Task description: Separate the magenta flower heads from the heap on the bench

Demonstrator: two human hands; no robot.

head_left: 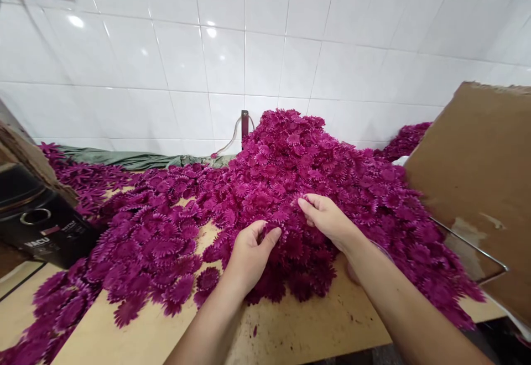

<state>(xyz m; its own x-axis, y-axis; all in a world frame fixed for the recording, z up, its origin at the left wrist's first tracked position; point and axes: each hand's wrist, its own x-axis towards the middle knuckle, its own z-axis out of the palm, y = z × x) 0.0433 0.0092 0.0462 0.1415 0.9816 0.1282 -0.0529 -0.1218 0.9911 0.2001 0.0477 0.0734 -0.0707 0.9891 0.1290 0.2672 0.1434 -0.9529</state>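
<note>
A large heap of purple artificial flowers [286,157], flat with fringed petals, rises in front of me. At its near side my left hand [252,251] is closed, with a purple flower [271,228] between thumb and fingers. To the right and slightly farther off, my right hand [326,218] pinches at the face of the heap. Pale pink petal edges show at its fingertips, but the piece there blends into the flowers behind. Both forearms come in from the near edge, and the hands are a little apart.
Flowers spread left over the wooden tabletop [298,326]. A black bucket-like container [41,221] stands at the left. On the right, a cardboard sheet [477,177] leans beside a bent metal wire [468,242]. Green cloth [124,156] lies along the white tiled wall [265,50].
</note>
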